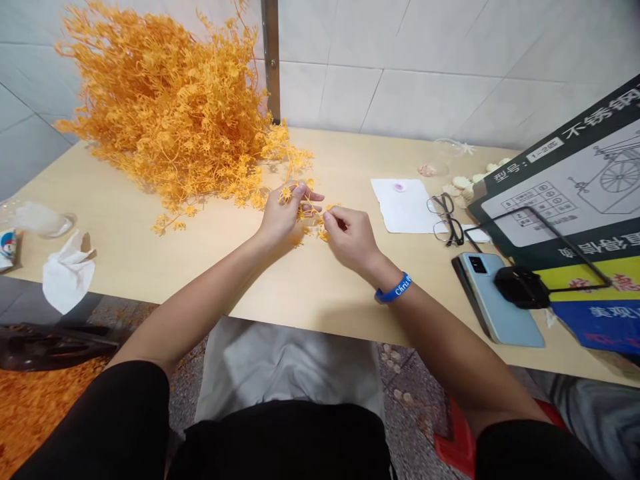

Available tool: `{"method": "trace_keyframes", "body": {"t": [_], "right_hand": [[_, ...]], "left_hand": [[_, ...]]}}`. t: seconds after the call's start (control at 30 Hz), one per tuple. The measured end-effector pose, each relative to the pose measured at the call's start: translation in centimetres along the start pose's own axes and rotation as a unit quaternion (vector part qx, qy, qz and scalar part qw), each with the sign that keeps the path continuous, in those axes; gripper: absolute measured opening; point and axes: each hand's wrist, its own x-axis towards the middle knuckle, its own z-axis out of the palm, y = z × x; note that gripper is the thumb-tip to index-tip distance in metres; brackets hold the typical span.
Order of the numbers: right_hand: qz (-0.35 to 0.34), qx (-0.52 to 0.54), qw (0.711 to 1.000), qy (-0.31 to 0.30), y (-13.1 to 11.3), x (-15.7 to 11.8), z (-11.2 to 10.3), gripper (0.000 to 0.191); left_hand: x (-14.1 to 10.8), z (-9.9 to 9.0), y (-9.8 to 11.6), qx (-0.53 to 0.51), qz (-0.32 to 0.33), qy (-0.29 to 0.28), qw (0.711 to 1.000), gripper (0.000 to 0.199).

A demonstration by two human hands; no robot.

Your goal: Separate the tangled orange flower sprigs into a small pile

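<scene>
Over the middle of the table [210, 267], my left hand [283, 210] pinches an orange flower sprig [306, 212] between thumb and fingers. My right hand [351, 235], wearing a blue wristband [395, 290], is closed just to the right, its thumb pressed to the index finger at the sprig's end. Whether a piece of it lies inside those fingers is partly hidden. A big heap of orange flower stems [170, 107] stands at the back left, its lower edge reaching close to my left hand.
Right side: white paper [403, 210], eyeglasses [449, 220], a light blue phone [505, 313], a black-framed stand [523, 287] and a large printed box [565, 187]. Far left: a crumpled tissue [69, 272] and a clear plastic cup [45, 220]. Orange bits cover the floor [40, 407].
</scene>
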Motion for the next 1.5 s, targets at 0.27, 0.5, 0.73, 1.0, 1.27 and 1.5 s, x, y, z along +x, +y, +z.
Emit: {"method": "trace_keyframes", "body": {"t": [0.27,0.5,0.73,1.0,1.27,1.5], "right_hand": [[-0.101,-0.038,0.994,0.007,0.7,-0.5,-0.1,0.034],[-0.010,-0.125,0.990,0.057,3.0,0.0,-0.6,0.032],[0.029,0.062,0.998,0.002,1.2,-0.1,-0.6,0.027],[0.017,-0.007,0.999,0.028,1.4,-0.2,-0.6,0.036],[-0.011,-0.022,1.000,-0.003,1.6,-0.3,-0.4,0.033],[-0.042,-0.008,0.997,-0.061,0.6,-0.3,-0.1,0.030]], "left_hand": [[2.0,-2.1,1.1,0.024,0.050,0.158,0.986,0.027],[1.3,-2.0,0.1,0.067,0.118,-0.033,0.990,0.054],[0.9,-1.4,-0.7,0.175,0.126,-0.044,0.975,0.074],[-0.3,-1.6,-0.6,0.309,0.094,-0.195,0.926,0.044],[-0.1,-1.0,-0.4,0.214,0.060,-0.139,0.965,0.021],[-0.1,0.2,0.8,0.118,-0.036,0.031,0.992,0.024]]}}
